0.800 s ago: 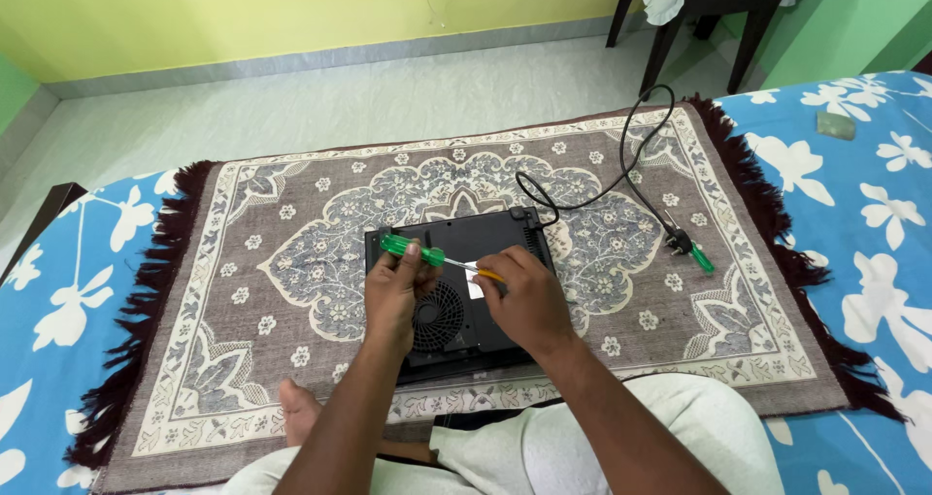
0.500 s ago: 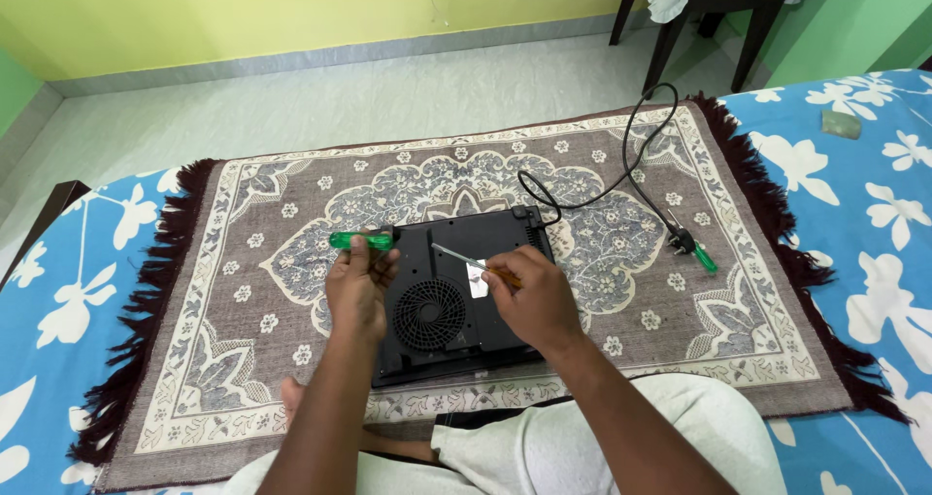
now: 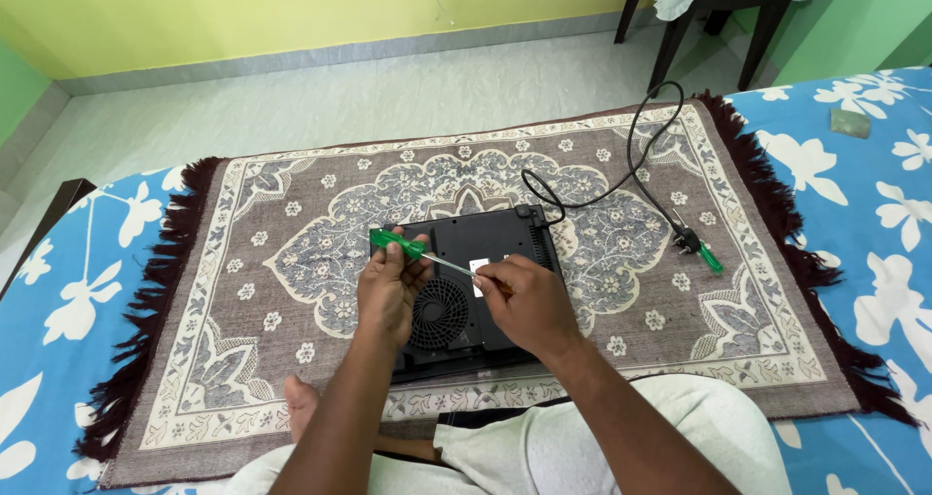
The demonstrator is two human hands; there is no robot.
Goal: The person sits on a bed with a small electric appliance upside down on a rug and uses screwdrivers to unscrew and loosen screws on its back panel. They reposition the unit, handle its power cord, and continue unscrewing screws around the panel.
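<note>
A black flat appliance (image 3: 490, 243) lies bottom up on the patterned rug (image 3: 291, 252), its round fan grille facing me. My left hand (image 3: 388, 286) grips the green handle of a screwdriver (image 3: 398, 246). The metal shaft runs right and down across the appliance. My right hand (image 3: 524, 301) pinches the shaft near its tip, over the appliance's white label. Both hands hover just above the appliance's underside.
The black power cord (image 3: 631, 165) loops right to a plug (image 3: 684, 240), with a second green screwdriver (image 3: 711, 257) beside it. Blue flowered bedding (image 3: 854, 194) flanks the rug. A dark chair (image 3: 718, 10) stands at the back right. My bare foot (image 3: 301, 403) rests on the rug's near edge.
My left hand swung the screwdriver out to the left, then brought it back over the appliance. My right hand now holds the shaft near the tip.
</note>
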